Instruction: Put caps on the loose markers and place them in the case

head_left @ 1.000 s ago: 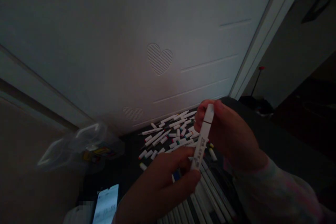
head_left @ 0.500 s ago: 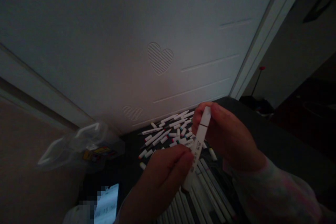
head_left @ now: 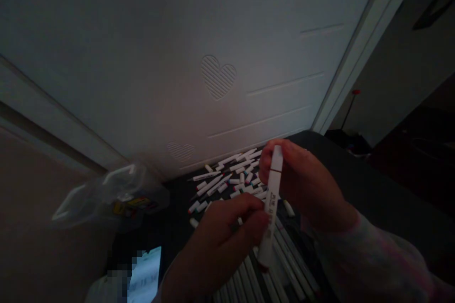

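Observation:
A white marker with dark printing and a dark reddish lower end is held tilted between both hands. My left hand pinches its lower half between thumb and fingers. My right hand grips the upper end, where a thin dark line rings the barrel. Beneath the hands, several white markers lie side by side in a row, partly covered by my left hand. Behind them is a scattered heap of loose caps and uncapped markers on the dark surface.
A clear plastic box with a colourful label stands at the left, near the white panel with embossed hearts. A lit phone lies at the lower left. The dark surface stretches away to the right.
The marker has turned closer to upright, its lower end shifting right and slightly down. My left hand has moved slightly right with it; both hands keep their hold.

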`<state>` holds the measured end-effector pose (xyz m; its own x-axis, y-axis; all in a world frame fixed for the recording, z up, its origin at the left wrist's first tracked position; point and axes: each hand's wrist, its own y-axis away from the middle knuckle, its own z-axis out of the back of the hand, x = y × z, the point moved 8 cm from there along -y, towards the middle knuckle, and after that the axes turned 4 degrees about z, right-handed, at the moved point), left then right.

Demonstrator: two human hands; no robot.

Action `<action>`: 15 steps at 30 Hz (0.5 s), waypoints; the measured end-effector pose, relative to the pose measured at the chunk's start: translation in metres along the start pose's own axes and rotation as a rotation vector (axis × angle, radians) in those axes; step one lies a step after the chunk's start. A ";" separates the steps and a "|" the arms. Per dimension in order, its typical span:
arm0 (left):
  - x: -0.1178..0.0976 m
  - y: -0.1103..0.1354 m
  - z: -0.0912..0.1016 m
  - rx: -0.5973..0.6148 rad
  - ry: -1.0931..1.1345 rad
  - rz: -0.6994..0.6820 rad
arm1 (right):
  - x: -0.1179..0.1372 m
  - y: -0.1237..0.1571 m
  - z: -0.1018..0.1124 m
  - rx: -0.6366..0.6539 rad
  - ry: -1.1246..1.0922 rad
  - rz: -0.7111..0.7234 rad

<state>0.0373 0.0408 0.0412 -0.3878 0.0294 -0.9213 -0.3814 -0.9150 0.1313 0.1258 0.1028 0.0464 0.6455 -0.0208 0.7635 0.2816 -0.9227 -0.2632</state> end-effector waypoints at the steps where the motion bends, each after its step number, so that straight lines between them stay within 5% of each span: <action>1: 0.001 0.000 -0.003 0.038 0.020 0.017 | 0.000 0.000 0.000 0.003 0.003 0.001; 4: 0.007 0.001 -0.008 0.104 0.066 0.067 | 0.000 0.000 -0.001 0.010 0.020 0.004; 15: -0.001 0.000 -0.001 -0.008 -0.150 -0.044 | 0.000 0.000 -0.001 -0.001 0.012 -0.003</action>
<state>0.0390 0.0401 0.0419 -0.4918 0.1290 -0.8611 -0.3946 -0.9146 0.0884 0.1251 0.1024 0.0468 0.6357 -0.0224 0.7716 0.2828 -0.9233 -0.2597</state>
